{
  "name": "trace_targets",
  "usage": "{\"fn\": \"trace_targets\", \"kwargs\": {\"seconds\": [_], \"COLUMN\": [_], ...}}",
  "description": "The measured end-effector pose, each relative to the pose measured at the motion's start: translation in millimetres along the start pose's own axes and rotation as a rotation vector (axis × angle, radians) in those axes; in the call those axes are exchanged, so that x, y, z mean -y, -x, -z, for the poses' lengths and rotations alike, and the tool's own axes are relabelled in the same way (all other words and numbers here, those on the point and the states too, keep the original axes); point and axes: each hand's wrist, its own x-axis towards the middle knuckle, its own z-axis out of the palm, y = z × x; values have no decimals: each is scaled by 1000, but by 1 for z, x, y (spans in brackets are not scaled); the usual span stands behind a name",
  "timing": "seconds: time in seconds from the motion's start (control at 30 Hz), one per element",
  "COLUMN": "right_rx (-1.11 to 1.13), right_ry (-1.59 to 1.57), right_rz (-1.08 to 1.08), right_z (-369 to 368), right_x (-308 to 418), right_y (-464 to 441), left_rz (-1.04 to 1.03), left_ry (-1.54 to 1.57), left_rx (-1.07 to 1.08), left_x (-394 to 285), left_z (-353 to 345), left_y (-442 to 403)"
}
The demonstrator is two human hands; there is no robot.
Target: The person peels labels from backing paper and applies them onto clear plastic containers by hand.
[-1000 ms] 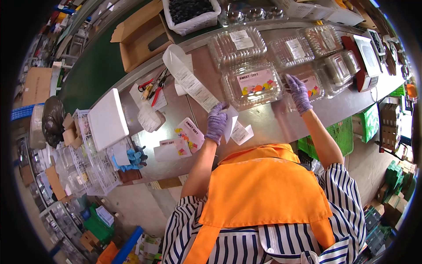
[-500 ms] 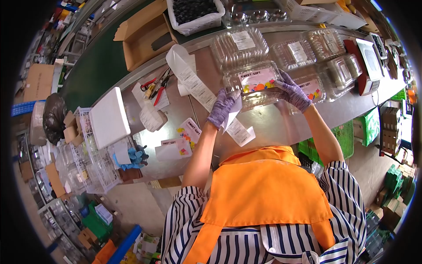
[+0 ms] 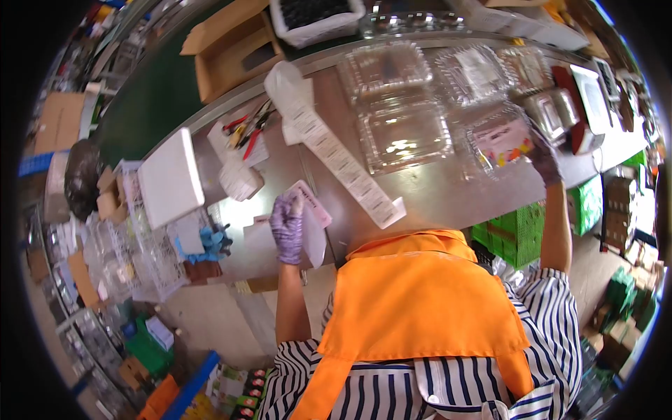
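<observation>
My left hand (image 3: 287,227), in a purple knit glove, is closed on a white slip of paper (image 3: 315,243) over the front of the metal table. Just beyond its fingers is a pink SWEET-GIFT label (image 3: 308,199). My right hand (image 3: 547,157), gloved too and blurred, grips the right edge of a clear plastic clamshell box (image 3: 476,164) with a SWEET-GIFT label on its lid; its fingertips are partly hidden. Left of that box sits another clear clamshell (image 3: 406,136) with no label visible on top.
Behind are more clamshells (image 3: 388,66), and a red-and-white scale-like device (image 3: 591,98) stands at the right. A strip of printed labels (image 3: 336,157) crosses the table. Red-handled cutters (image 3: 253,140), a white foam lid (image 3: 171,178) and blue gloves (image 3: 213,243) lie leftward.
My right hand has moved right with the labelled clamshell, to where another labelled box stood. My left hand has left the box and moved left and nearer me with the white slip.
</observation>
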Motion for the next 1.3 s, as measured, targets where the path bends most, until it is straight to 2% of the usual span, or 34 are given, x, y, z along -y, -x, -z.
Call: {"fn": "trace_targets", "kwargs": {"seconds": [0.1,0.13,0.17,0.23,0.27,0.33,0.37,0.4,0.47,0.5,0.6,0.63,0.67,0.73,0.77,0.87,0.93,1.03,1.17,1.27,1.3], "right_rx": [-122,-332,-404,-203,-307,-317,-284,-315,-370,-339,-316,-319,-288,-226,-242,-223,-208,-139,-23,164,208], "right_ry": [-638,-530,-407,-341,-225,-23,447,608,942,757,632,773,739,675,696,493,420,388,202,160,-14], "right_rz": [-426,-555,-587,-549,-557,-666,-451,-369,-211,-157,-26,-70,-18,81,62,71,-11,-6,11,47,-4], "right_z": [29,22,-1,2,-11,17,42,32,-9,-24,-47,-60,-74,-111,-127,-147,-173,-216,-272,-315,-332], "right_x": [-1,5,31,5,8,-29,-61,-48,16,37,45,51,58,83,92,89,107,131,160,202,207], "right_y": [-11,-15,-25,-29,-35,-39,-37,-38,-34,-38,-50,-60,-62,-64,-63,-66,-65,-67,-71,-72,-70], "left_rz": [-126,-59,-43,7,37,100,5,-98,-230,-302,-224,-205,-197,-156,-187,-253,-281,-502,-163,-156,-81], "left_ry": [-175,-164,-231,-321,-330,-488,-738,-987,-1120,-1189,-1201,-1289,-1323,-1368,-1333,-1242,-1201,-1225,-963,-744,-650], "left_rx": [-184,-231,-252,-287,-300,-345,-338,-322,-226,-182,161,227,307,322,317,314,345,293,359,283,319], "left_x": [22,34,38,47,53,45,41,37,31,26,17,21,22,25,27,30,25,8,-6,-45,-68], "left_z": [65,82,100,130,135,134,134,133,126,123,101,93,89,86,88,93,91,90,96,76,58], "left_y": [13,17,18,19,17,16,16,13,13,11,-4,-7,-9,-14,-16,-19,-22,-25,-41,-41,-37]}}
